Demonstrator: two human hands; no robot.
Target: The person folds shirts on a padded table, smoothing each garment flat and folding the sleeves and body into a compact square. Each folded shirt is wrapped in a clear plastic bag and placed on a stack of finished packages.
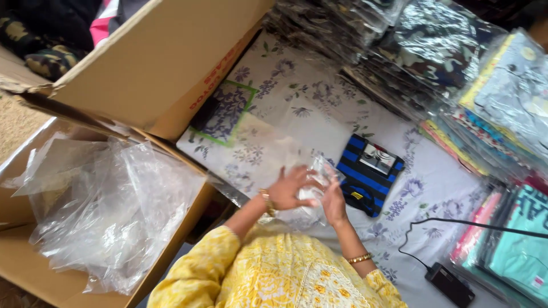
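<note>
On the flowered sheet (319, 122) just in front of me, my left hand (290, 188) and right hand (333, 201) meet on a clear bag (315, 185), left fingers spread flat against it and right fingers curled around its edge, pinching the plastic. Just right of the bag lies a folded blue-and-black striped shirt (365, 175), flat on the sheet. A carton (171, 63) full of loose clear bags sits to my left, with stacks of bagged clothes (456, 74) far right and a black adapter (450, 283) near right.

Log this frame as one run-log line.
left hand: on clear plastic bag | right hand: gripping bag | folded blue-black striped garment: beside, on floral sheet
</note>
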